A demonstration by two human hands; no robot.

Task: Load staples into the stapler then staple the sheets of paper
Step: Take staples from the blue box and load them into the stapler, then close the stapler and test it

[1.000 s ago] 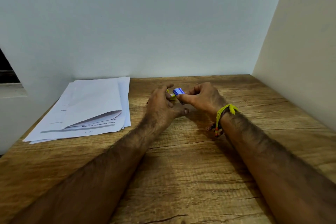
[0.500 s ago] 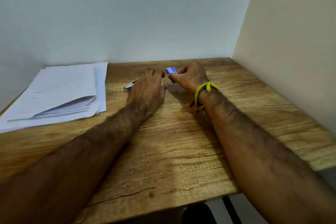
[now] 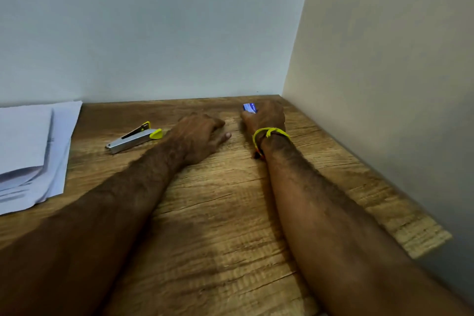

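Note:
A small silver stapler [image 3: 133, 138] with yellow ends lies on the wooden desk [image 3: 220, 213], free of both hands. My left hand [image 3: 200, 136] rests palm down on the wood just right of it, fingers relaxed and holding nothing. My right hand [image 3: 265, 118], with a yellow thread at the wrist, pinches a small blue staple box [image 3: 249, 107] near the desk's far right corner. The white sheets of paper [image 3: 33, 151] lie in a loose stack at the left edge, partly cut off by the frame.
A pale wall closes the back of the desk and a beige wall runs along its right side. The desk's right front corner [image 3: 425, 244] ends short of the frame's bottom.
My left hand has let go of the stapler, which now lies on the desk to its left. My right hand has carried the blue box toward the far right corner. The view has swung right.

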